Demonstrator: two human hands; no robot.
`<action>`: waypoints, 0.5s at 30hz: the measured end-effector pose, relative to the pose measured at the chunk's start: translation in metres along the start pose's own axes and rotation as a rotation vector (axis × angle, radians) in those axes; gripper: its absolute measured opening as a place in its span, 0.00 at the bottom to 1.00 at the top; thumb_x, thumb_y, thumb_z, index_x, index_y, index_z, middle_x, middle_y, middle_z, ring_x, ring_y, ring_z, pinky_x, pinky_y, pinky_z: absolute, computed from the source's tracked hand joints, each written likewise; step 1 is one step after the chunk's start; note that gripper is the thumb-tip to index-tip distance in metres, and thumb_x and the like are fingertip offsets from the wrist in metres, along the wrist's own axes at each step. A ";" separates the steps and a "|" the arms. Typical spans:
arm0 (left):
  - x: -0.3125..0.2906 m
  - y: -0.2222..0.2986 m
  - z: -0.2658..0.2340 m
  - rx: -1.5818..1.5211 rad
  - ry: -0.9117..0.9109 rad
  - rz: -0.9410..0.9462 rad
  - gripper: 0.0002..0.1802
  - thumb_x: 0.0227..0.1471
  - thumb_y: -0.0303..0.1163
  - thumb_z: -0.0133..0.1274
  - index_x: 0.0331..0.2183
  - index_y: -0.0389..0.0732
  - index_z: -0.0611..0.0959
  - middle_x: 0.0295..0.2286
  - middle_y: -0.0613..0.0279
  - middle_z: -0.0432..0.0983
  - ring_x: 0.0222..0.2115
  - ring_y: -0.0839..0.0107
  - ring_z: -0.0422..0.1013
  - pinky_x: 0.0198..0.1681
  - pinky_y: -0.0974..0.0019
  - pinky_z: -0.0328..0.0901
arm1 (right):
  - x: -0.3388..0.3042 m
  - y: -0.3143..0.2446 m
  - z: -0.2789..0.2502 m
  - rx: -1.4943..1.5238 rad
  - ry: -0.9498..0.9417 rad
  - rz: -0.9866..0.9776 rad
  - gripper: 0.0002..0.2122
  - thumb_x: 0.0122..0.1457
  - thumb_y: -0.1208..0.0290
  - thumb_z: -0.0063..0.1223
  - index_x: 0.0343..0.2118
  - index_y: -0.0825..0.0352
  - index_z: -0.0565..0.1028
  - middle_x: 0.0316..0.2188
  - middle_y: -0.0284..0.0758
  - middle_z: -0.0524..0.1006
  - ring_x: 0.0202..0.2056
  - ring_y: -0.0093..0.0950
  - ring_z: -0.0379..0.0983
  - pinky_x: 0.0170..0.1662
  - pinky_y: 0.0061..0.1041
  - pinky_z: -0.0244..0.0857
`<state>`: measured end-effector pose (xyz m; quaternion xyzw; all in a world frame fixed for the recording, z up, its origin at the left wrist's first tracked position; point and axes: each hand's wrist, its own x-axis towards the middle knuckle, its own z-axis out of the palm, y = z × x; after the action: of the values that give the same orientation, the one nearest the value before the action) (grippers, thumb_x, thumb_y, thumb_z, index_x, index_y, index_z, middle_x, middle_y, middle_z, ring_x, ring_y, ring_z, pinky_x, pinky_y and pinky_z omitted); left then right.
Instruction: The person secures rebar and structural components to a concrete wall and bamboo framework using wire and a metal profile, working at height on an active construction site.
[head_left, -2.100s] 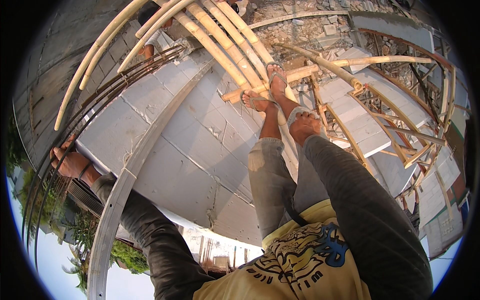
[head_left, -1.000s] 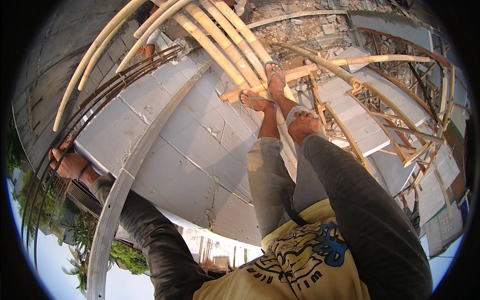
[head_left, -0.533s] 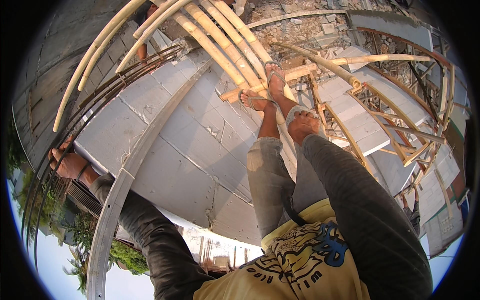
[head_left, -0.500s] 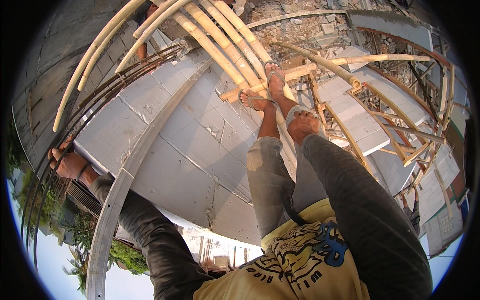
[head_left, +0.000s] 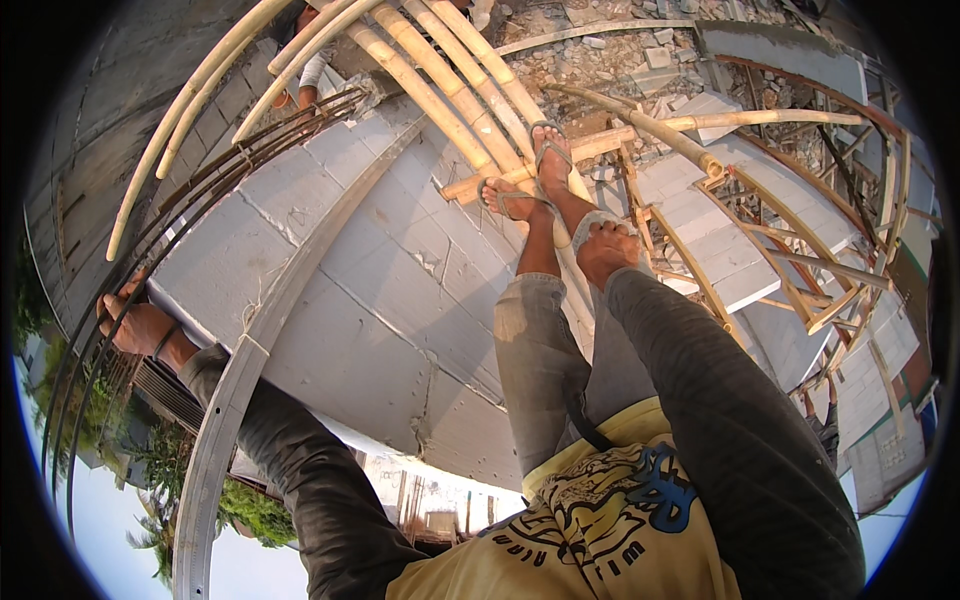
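At the left, my left hand (head_left: 140, 325) is closed around thin dark steel rods (head_left: 190, 215) that run beside the edge of a grey block wall (head_left: 340, 310). A dark band circles its wrist. My right hand (head_left: 607, 250) rests against my right leg near the rolled trouser hem, its fingers curled in; whether anything is inside them is hidden. My sandalled feet (head_left: 518, 200) stand on bamboo poles (head_left: 450, 90) and a crosspiece. A long pale grey strip (head_left: 290, 285) lies along the wall and passes over my left sleeve.
Bent bamboo poles (head_left: 185, 95) overhang the upper left, where another person's hand (head_left: 308, 96) shows near the rods. Broken rubble (head_left: 610, 60) covers the ground beyond. Bamboo and timber scaffolding (head_left: 800, 250) stands at the right beside block walling (head_left: 715, 220). Greenery and sky lie below left.
The other person's arm at the upper left has shifted, and a light sleeve with a hand now shows by the rods. My own hands and feet stay where they were.
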<state>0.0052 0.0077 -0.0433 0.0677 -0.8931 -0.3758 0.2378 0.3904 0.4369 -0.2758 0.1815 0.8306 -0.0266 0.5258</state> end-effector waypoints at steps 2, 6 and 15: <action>0.003 -0.006 -0.003 -0.073 -0.036 0.017 0.10 0.57 0.26 0.42 0.38 0.28 0.68 0.23 0.48 0.74 0.23 0.60 0.74 0.29 0.65 0.73 | 0.001 0.001 0.002 0.001 0.005 -0.008 0.17 0.54 0.65 0.41 0.46 0.65 0.71 0.47 0.41 0.70 0.49 0.39 0.66 0.48 0.41 0.61; 0.002 -0.005 -0.002 -0.101 -0.044 0.001 0.11 0.58 0.28 0.42 0.38 0.29 0.68 0.21 0.47 0.74 0.22 0.60 0.74 0.29 0.65 0.71 | 0.001 0.000 0.000 0.004 -0.004 -0.001 0.17 0.54 0.66 0.40 0.46 0.65 0.71 0.47 0.41 0.70 0.49 0.39 0.66 0.49 0.40 0.61; -0.001 0.002 0.000 -0.083 -0.046 -0.003 0.10 0.58 0.27 0.41 0.38 0.28 0.67 0.19 0.48 0.72 0.22 0.59 0.74 0.30 0.62 0.73 | 0.000 -0.001 -0.006 0.032 -0.006 0.002 0.18 0.54 0.66 0.40 0.46 0.67 0.70 0.47 0.42 0.70 0.49 0.39 0.67 0.49 0.41 0.61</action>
<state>0.0058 0.0099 -0.0422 0.0507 -0.8818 -0.4143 0.2194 0.3854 0.4376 -0.2731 0.1906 0.8282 -0.0397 0.5255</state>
